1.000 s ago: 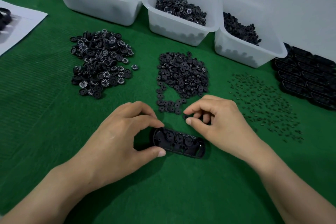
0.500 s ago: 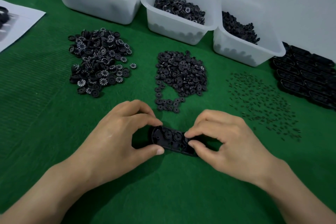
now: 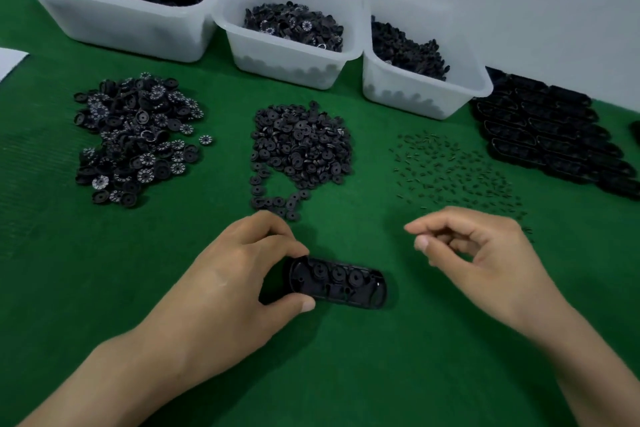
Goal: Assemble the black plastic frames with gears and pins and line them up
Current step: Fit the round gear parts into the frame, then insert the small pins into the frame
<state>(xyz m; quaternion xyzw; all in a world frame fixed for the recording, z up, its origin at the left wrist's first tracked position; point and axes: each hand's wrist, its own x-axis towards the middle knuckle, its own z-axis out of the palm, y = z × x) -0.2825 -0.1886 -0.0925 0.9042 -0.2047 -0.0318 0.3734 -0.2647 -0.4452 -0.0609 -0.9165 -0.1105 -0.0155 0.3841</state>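
A black oblong plastic frame [image 3: 337, 284] lies on the green mat with several small gears seated inside it. My left hand [image 3: 228, 281] grips its left end between thumb and forefinger. My right hand [image 3: 481, 260] hovers to the right of the frame, apart from it, fingers loosely curled with nothing visible in them. Behind lie a pile of numbered gears [image 3: 135, 139], a pile of small plain gears [image 3: 301, 149] and scattered pins [image 3: 453, 170]. Finished frames [image 3: 554, 139] are lined up at the right.
Three translucent white bins stand along the back: a large one [image 3: 114, 21] with black frames, a middle one [image 3: 287, 55] with gears, a right one [image 3: 422, 94] with small black parts. A white sheet's corner [image 3: 10, 59] shows at the left edge. A grey wall rises behind.
My right hand has let go of the frame's right end and moved up and to the right, toward the pins. My left hand keeps holding the frame's left end.
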